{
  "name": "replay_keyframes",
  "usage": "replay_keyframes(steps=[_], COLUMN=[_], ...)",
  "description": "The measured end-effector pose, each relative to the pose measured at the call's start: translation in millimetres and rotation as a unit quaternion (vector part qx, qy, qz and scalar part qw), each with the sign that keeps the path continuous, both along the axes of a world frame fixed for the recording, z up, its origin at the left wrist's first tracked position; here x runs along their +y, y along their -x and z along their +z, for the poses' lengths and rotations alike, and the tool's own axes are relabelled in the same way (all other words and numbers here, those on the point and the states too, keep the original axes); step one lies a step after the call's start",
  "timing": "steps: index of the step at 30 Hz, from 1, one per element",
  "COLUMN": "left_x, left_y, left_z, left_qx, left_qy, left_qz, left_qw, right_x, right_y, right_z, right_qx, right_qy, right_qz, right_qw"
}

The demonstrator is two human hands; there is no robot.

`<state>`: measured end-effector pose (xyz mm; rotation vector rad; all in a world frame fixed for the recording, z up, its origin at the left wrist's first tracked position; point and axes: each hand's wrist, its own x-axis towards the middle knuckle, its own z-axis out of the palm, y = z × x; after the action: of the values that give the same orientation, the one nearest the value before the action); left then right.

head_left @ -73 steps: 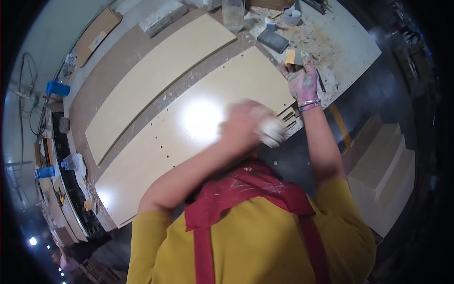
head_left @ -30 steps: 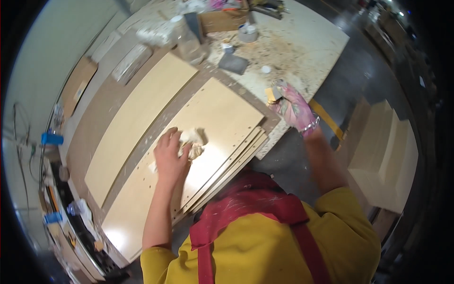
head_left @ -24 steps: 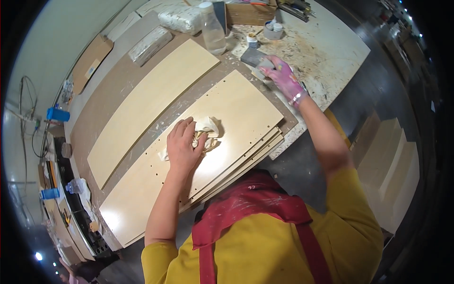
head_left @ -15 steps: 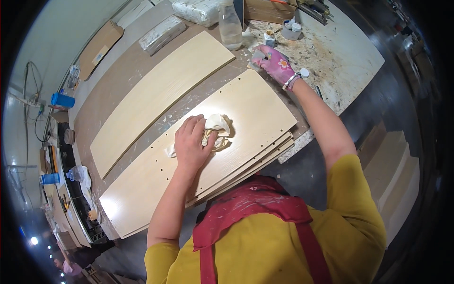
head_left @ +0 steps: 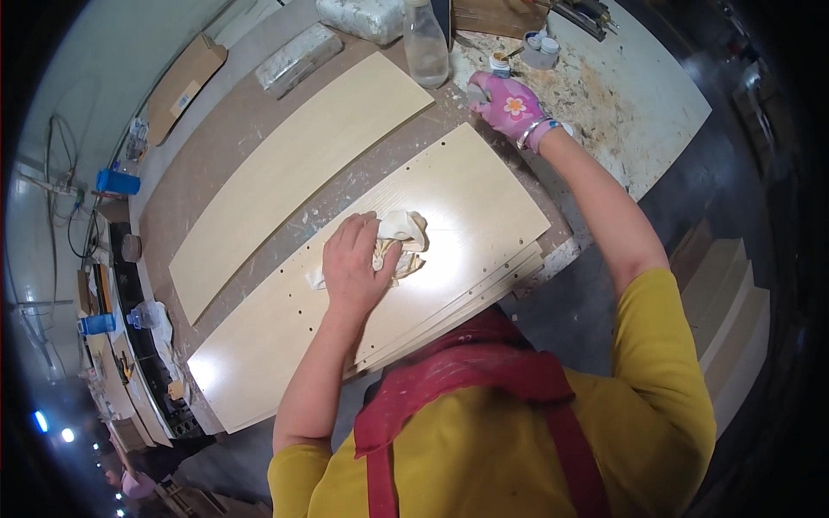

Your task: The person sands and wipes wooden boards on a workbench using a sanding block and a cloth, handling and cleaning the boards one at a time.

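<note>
Resting on one panel [head_left: 484,190], one left hand [head_left: 352,263] holds one cloth [head_left: 401,227].

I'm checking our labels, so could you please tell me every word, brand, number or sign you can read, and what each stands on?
No text can be read.
White label on the cardboard: too small to read.
Top board: no lettering seen.
Pink glove: flower print, no lettering seen.

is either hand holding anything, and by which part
The left hand grips a crumpled cream cloth about its middle, on the drilled board. The pink-gloved right hand holds a small grey piece, mostly hidden; by which part cannot be told.
</note>
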<state>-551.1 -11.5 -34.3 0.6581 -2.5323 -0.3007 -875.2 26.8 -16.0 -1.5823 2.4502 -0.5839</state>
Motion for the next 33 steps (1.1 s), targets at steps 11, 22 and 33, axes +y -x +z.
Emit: replay_keyframes(steps=[11, 22, 33], left_x=[1.1, 1.3, 0.2], left_y=[1.9, 0.3, 0.8], left_z=[0.4, 0.1, -1.6], left_qx=[-0.002, -0.026, -0.007], left_qy=[-0.008, -0.006, 0.002], left_qz=[-0.002, 0.006, -0.007], left_qw=[1.000, 1.000, 1.000], right_x=[9.5, 64.6, 91.2], right_y=[7.8, 15.9, 3.9], right_z=[-19.8, -17.9, -32.6], right_qx=[-0.162, -0.287, -0.431], right_qy=[0.095, 0.073, 0.122], right_qz=[0.010, 0.107, 0.113], right_qw=[0.982, 0.949, 0.887])
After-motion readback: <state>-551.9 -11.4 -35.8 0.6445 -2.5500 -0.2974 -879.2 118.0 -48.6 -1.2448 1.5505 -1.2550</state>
